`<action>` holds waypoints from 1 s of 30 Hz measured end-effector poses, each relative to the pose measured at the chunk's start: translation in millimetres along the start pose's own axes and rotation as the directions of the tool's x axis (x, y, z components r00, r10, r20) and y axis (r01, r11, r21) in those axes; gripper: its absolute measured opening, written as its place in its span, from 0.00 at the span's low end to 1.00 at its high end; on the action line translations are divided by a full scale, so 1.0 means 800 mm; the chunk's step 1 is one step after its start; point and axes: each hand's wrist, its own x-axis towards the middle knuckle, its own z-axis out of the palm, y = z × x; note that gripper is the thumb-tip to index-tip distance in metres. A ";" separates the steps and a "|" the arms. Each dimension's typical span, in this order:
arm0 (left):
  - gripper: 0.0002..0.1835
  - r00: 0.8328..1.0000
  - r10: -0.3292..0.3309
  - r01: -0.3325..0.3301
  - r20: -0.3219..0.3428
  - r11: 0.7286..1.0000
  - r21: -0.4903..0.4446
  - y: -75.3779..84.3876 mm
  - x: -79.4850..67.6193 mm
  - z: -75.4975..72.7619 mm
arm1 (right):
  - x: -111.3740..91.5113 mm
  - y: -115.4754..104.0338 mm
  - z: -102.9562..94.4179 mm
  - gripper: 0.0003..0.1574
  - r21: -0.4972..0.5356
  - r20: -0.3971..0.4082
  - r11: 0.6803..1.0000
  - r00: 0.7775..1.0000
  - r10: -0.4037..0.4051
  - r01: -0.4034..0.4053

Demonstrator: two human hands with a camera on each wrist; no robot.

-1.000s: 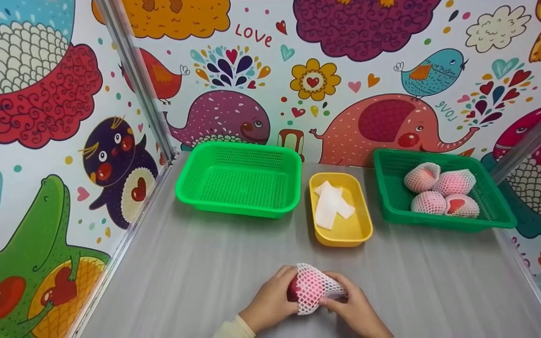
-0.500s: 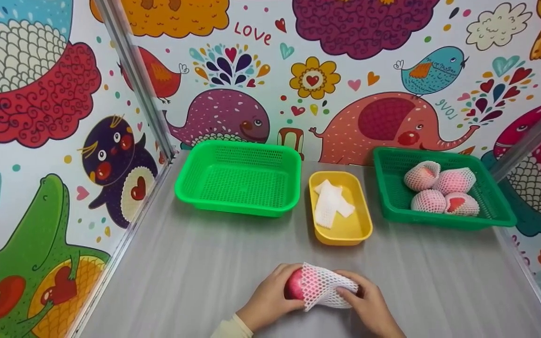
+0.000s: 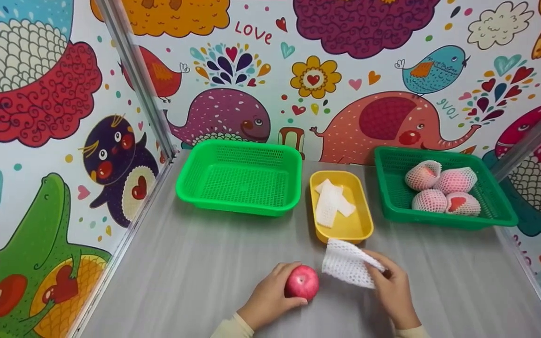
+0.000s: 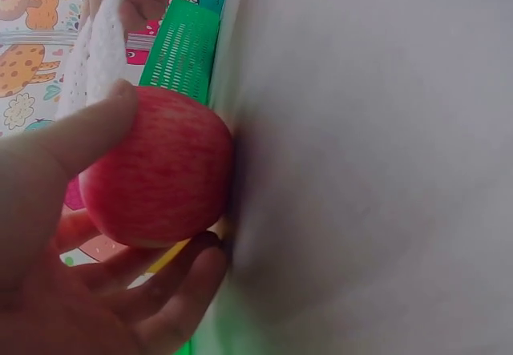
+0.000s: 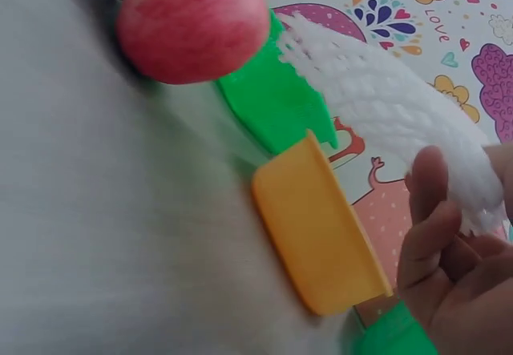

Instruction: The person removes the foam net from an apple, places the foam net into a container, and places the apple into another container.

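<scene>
A bare red apple sits at the front of the table, and my left hand grips it from the left side. In the left wrist view the thumb lies over the apple and the fingers curl beneath it. To the right, my right hand pinches a white foam fruit net by one end. The net hangs flattened and apart from the apple, its free end pointing left toward the yellow tub. In the right wrist view, thumb and fingers close on the end of the net.
A yellow tub holds more white foam nets. Behind on the left stands a light green basket. A dark green basket on the right holds several netted apples. Patterned walls enclose the table's back and sides.
The foam net came off the apple. My right hand moved right with the net, while my left hand kept its grip on the apple near the same spot.
</scene>
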 end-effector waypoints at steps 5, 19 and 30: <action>0.42 0.999 -0.036 0.036 0.019 0.999 0.005 0.002 0.002 0.000 | 0.029 -0.008 -0.004 0.17 0.005 -0.054 0.993 0.992 -0.118 0.118; 0.43 1.000 -0.020 0.020 0.002 1.000 0.006 0.000 0.000 0.001 | 0.112 -0.005 0.026 0.29 -0.287 -0.006 0.912 0.952 -0.307 0.292; 0.42 0.998 -0.057 0.057 0.035 0.998 -0.006 0.001 0.002 -0.001 | 0.138 -0.002 0.048 0.27 -0.419 -0.157 0.789 0.820 -0.550 0.449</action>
